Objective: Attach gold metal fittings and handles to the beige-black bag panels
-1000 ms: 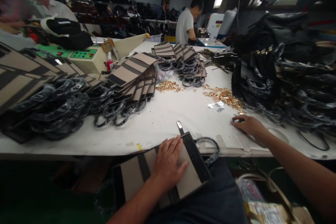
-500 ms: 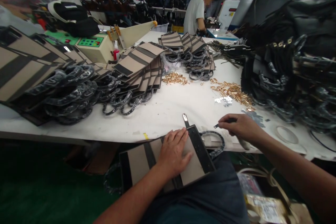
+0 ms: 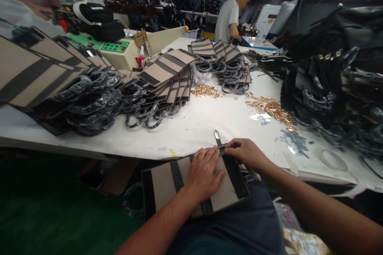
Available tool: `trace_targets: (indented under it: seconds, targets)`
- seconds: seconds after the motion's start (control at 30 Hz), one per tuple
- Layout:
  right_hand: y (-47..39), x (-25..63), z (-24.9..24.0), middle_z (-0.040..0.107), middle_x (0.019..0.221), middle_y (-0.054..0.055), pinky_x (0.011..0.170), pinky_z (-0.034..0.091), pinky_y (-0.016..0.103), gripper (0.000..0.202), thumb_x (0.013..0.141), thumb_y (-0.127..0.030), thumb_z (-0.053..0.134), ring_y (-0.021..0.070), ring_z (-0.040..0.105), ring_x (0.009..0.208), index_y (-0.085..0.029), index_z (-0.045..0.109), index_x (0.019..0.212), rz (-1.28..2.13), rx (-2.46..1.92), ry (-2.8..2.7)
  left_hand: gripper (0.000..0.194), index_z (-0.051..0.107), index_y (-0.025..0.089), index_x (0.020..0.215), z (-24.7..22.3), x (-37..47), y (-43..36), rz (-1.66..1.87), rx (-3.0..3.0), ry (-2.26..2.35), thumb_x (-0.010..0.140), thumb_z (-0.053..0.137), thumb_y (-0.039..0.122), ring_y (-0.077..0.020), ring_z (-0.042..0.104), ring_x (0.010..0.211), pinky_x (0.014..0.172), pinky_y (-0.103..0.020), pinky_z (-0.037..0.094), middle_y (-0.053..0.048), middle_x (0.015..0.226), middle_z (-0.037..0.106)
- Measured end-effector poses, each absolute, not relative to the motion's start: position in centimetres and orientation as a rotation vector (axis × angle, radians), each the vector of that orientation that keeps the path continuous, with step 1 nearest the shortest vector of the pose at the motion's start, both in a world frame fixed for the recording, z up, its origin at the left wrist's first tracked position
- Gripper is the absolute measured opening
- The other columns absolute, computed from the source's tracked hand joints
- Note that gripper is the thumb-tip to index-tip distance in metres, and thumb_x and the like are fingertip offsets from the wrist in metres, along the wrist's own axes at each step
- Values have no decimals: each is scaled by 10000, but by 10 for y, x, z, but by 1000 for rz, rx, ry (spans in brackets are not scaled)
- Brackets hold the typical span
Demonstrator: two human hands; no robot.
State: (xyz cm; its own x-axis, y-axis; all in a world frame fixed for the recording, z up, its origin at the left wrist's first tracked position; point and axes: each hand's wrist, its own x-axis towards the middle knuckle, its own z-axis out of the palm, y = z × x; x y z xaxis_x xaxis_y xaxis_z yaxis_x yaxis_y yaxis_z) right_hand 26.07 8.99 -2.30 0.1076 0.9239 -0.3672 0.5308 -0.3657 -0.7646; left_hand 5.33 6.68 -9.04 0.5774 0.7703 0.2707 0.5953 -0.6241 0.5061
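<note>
A beige and black bag panel with plastic-wrapped handles lies across my lap, its far edge against the table edge. My left hand rests flat on it, fingers stretched out. At the panel's far right corner, my right hand pinches a small dark strip, its near end touching the panel's black border. What kind of piece this strip is, I cannot tell. A black tab with a shiny metal plate sticks out past the far edge, just left of my right fingers. One handle loops out on the left.
Stacked bag panels with wrapped handles cover the table's left and middle. Piles of gold metal fittings and grey flat pieces lie to the right, beside a tape roll. Black bags crowd the right side. A person works behind.
My right hand has moved left with the dark strip, from beside the panel onto its far right corner. My left hand stays flat on the panel. The view has shifted slightly.
</note>
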Motion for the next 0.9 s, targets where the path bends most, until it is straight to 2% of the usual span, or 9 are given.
trace_targets:
  seconds: [0.2, 0.4, 0.53, 0.6, 0.67, 0.77, 0.9]
  targets:
    - [89, 259, -24, 625, 550, -28, 489, 412, 246, 139, 758, -317, 713, 141, 557, 488, -190, 722, 813, 1129, -1988, -1401, 636, 509, 199, 1536, -90, 57, 68, 757, 2411, 1131, 937, 676, 330, -314, 505, 1401, 1223, -558, 369, -85, 1585, 548]
    - [90, 260, -28, 707, 646, 2, 602, 439, 272, 99, 815, -292, 684, 184, 645, 623, -212, 738, 790, 883, -2070, -1724, 366, 665, 254, 1377, -86, 70, 70, 898, 2341, 1242, 1015, 616, 281, -293, 597, 1238, 1081, -531, 461, -65, 1404, 685]
    - [82, 261, -30, 784, 842, 29, 692, 446, 295, 129, 894, -335, 671, 227, 710, 785, -248, 756, 938, 574, -2083, -1958, 217, 762, 290, 1198, -84, 78, 77, 988, 2335, 1296, 1039, 615, 278, -276, 632, 1102, 934, -503, 487, -49, 1203, 757]
    - [80, 267, -31, 796, 877, 25, 703, 456, 296, 165, 896, -349, 686, 236, 727, 812, -268, 758, 1021, 553, -2064, -1984, 184, 786, 297, 1127, -84, 79, 81, 1011, 2337, 1307, 1036, 628, 272, -270, 635, 1059, 884, -487, 481, -45, 1135, 763]
    - [86, 281, -29, 798, 866, 12, 716, 478, 290, 162, 895, -367, 694, 223, 730, 801, -272, 776, 998, 611, -2032, -1942, 166, 796, 302, 1088, -84, 80, 85, 1015, 2345, 1305, 1020, 652, 255, -271, 633, 1047, 867, -482, 474, -45, 1093, 760]
    - [111, 323, -25, 802, 880, 10, 733, 505, 282, 208, 919, -409, 659, 208, 728, 796, -273, 814, 945, 518, -2116, -1789, 153, 801, 307, 1053, -84, 79, 91, 1000, 2372, 1287, 988, 688, 226, -275, 633, 1053, 866, -488, 474, -46, 1082, 751]
    - [159, 392, -28, 811, 1036, 72, 810, 523, 330, 340, 901, -366, 666, 259, 732, 913, -248, 814, 1183, 293, -2321, -1608, 188, 799, 317, 1054, -83, 79, 95, 1002, 2368, 1275, 953, 711, 184, -291, 626, 1107, 882, -511, 483, -39, 1225, 740]
